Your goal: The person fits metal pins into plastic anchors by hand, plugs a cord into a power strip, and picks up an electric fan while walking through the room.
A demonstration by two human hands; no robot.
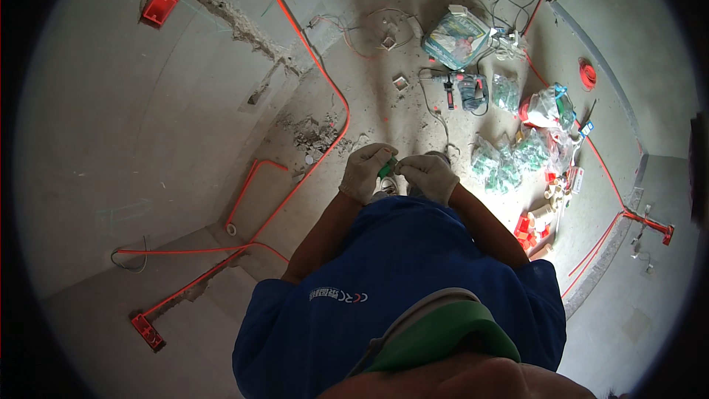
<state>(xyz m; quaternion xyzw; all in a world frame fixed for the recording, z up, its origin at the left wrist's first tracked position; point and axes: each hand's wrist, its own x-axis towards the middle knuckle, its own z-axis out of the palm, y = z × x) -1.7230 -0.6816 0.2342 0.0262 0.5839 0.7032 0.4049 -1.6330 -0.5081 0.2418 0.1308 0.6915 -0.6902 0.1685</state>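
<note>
Both my hands wear pale work gloves and meet in front of my blue shirt. My left hand (pixel 365 171) is closed around a small green piece (pixel 385 169), whose exact kind I cannot make out. Close beside it, my right hand (pixel 432 176) is closed in a pinch at the green piece's right side. Whatever lies between the right fingers is hidden or too small to name. Below the hands, parts of my shoes show on the concrete floor.
Ahead on the floor lie a rotary hammer drill (pixel 471 92) and a green tool case (pixel 456 38). Clear bags of green parts (pixel 509 162) and loose red boxes (pixel 529 232) lie to the right. Orange conduit (pixel 341 96) crosses the floor at left, near rubble (pixel 314 137).
</note>
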